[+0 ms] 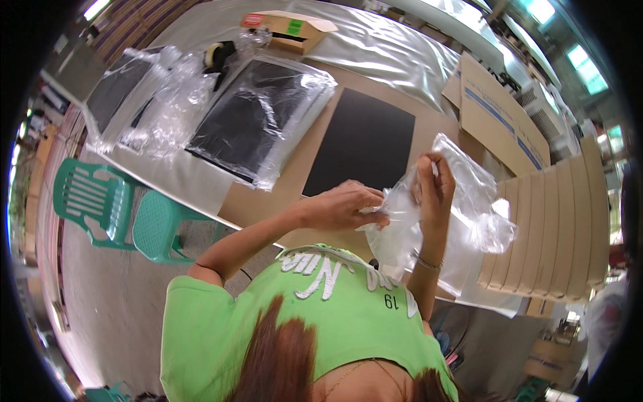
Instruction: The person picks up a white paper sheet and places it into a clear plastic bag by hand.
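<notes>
My left hand (347, 205) pinches the edge of a clear plastic bag (400, 218) near the table's front side. Higher and to the right, my right hand (435, 184) has its fingers closed on the same thin film. The bag hangs loose and crumpled between both hands. Just beyond my left hand, a flat black sheet (365, 137) lies on brown cardboard (268, 211). More crinkled clear film (469, 224) spreads to the right of my right wrist. Left of the black sheet rests a stack of black sheets wrapped in clear plastic (258, 114).
A tape dispenser (218, 57) and bunched clear wrap (177, 110) are at the left. An open cardboard box (288, 28) stands at the back. Flat cartons (499, 110) and a row of folded cardboard (546, 231) flank the right. Green plastic chair (94, 194) and stool (161, 224) stand left.
</notes>
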`<state>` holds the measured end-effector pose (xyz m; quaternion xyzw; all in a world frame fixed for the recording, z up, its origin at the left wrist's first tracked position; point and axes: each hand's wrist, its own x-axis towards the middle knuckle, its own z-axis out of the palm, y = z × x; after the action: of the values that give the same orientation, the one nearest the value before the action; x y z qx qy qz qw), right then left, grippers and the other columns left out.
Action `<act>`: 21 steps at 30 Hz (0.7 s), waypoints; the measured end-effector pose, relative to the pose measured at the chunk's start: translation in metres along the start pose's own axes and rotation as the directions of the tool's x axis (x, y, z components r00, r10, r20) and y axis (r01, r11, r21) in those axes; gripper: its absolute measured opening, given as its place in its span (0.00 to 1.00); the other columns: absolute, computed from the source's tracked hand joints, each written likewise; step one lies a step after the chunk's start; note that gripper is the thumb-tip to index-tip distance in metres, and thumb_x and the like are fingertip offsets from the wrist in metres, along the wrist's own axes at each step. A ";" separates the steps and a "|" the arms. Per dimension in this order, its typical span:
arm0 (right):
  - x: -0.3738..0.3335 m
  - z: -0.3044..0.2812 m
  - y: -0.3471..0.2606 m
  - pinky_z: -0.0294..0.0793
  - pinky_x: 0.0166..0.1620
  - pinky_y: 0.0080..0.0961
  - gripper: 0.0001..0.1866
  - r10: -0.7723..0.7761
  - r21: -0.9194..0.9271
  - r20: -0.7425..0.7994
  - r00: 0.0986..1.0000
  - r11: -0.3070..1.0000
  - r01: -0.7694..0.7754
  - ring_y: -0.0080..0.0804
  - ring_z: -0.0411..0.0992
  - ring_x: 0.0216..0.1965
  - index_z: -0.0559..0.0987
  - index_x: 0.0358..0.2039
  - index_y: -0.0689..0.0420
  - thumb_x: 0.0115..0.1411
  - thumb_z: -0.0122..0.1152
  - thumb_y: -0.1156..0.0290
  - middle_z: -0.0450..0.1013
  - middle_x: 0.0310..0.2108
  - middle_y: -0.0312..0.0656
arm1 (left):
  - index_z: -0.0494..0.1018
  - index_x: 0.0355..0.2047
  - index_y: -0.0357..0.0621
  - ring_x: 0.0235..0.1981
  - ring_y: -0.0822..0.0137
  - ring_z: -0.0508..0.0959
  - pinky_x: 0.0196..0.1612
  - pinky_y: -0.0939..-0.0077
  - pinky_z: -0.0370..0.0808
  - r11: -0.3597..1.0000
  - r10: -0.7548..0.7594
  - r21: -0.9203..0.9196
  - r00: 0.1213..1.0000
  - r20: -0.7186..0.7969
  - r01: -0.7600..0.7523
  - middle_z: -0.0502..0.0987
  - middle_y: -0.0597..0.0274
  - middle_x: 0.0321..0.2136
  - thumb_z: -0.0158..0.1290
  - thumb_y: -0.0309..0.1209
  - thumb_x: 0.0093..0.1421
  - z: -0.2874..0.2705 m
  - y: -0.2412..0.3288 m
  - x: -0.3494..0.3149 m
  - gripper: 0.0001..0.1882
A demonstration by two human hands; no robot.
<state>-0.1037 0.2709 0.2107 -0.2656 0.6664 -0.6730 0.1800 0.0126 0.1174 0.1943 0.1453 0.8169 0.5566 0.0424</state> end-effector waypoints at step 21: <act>-0.087 -0.020 0.059 0.69 0.28 0.21 0.20 0.189 0.236 -0.183 0.965 0.961 -0.144 0.26 0.69 0.24 0.73 0.36 0.68 0.60 0.51 0.59 0.71 0.28 0.42 | 0.68 0.48 0.47 0.44 0.68 0.74 0.51 0.69 0.70 -0.163 0.038 -0.972 0.984 -0.176 -0.168 0.73 0.63 0.45 0.47 0.41 0.60 -0.009 -0.037 -0.012 0.19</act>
<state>-0.0533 0.3360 0.1425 -0.1166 0.6225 -0.7488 0.1955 0.0151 0.0932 0.1621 0.1029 0.0957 0.9884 0.0582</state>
